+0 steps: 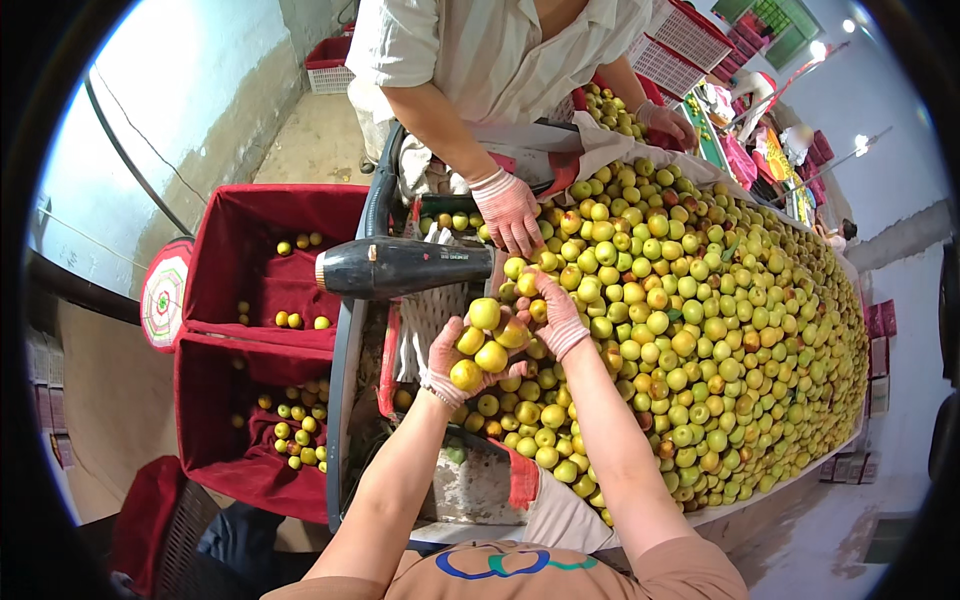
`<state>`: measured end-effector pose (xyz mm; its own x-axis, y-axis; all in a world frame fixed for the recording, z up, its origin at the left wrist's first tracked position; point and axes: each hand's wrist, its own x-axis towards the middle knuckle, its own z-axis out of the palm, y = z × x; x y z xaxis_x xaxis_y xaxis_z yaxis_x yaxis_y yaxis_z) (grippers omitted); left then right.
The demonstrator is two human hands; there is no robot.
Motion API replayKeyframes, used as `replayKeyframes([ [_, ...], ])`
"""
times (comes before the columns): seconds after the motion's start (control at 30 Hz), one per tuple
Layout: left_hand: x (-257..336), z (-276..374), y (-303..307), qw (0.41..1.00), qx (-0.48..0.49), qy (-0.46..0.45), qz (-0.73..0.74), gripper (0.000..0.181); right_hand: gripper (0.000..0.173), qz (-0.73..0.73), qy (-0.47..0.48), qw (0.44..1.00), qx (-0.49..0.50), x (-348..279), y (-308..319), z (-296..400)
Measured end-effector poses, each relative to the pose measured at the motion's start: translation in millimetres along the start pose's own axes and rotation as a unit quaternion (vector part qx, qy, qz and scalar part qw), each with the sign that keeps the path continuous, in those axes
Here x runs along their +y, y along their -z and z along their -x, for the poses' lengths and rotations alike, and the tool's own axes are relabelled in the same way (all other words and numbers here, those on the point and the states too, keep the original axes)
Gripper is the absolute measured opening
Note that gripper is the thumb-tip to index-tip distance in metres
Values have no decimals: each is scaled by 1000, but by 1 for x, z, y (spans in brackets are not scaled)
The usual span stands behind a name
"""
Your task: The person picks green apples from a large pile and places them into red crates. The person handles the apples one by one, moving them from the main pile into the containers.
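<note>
My left hand, in a striped fingertip-bare glove, is turned palm up and cradles several yellow-green fruits. Beside it my right hand, gloved the same way, has its fingers around another fruit. Both hands are over the near end of a big heap of fruit, which has reddish-brown patches on some pieces. Just beyond my right hand, a co-worker's gloved hand reaches down to the heap's edge.
Two red cloth-lined crates on the left hold some fruits. A black tapered cylinder juts across the heap's left end above white foam netting. The co-worker stands opposite. Stacked white-and-red crates are behind.
</note>
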<state>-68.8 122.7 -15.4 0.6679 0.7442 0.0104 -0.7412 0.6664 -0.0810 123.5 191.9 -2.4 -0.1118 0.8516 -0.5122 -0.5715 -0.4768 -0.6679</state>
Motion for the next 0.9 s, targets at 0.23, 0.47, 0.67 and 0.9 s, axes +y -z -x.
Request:
replayKeyframes([
  [0.23,-2,58,-34,991,-12,-110,82,76,50,150,30,988,-1,25,0,6],
  [0.47,83,140,-77,962,-64,-260,-46,66,48,73,16,997,-19,11,18,10],
  [0.67,141,200,-45,919,14,-386,-73,72,50,68,-3,998,-5,13,12,13],
  [0.9,137,241,2,896,44,-433,-83,66,49,32,-22,999,-3,10,31,3],
])
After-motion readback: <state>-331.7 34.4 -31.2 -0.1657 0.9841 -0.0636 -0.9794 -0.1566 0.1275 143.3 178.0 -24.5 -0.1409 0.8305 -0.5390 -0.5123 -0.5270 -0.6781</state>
